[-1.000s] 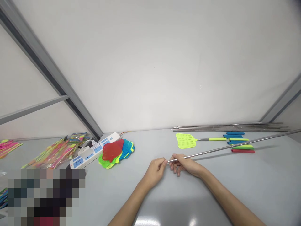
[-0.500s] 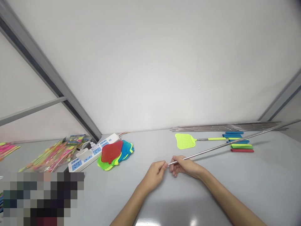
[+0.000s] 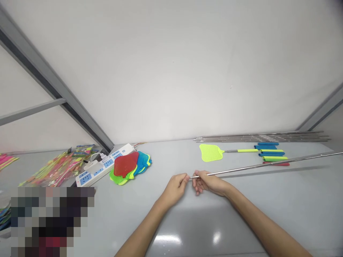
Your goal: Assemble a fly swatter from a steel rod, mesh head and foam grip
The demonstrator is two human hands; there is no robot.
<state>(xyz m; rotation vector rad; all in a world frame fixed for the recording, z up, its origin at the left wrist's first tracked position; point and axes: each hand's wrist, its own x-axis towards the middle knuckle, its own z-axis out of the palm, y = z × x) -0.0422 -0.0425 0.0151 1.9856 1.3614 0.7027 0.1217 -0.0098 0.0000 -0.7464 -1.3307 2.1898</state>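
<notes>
My right hand [image 3: 209, 182] pinches the near end of a long thin steel rod [image 3: 265, 165] between thumb and fingers. The rod runs out to the right, slightly raised, past the right edge of the picture. My left hand [image 3: 175, 189] sits just left of it, its fingertips closed at the rod's tip. Nothing shows between those fingers. Both hands are over the grey table [image 3: 160, 228], and the rod's far end is out of view.
Along the back stand a yellow fly swatter [image 3: 211, 152], a row of steel rods [image 3: 262, 137] and coloured foam handles [image 3: 272, 153]. On the left are stacked swatter heads [image 3: 128, 167], a white power strip [image 3: 99, 167] and plastic-wrapped bundles [image 3: 56, 171]. A pixelated patch [image 3: 50, 221] covers the lower left.
The rod's far end has swung down and now lies flatter across the table. My hands stay together at its near end, and the view has tilted slightly.
</notes>
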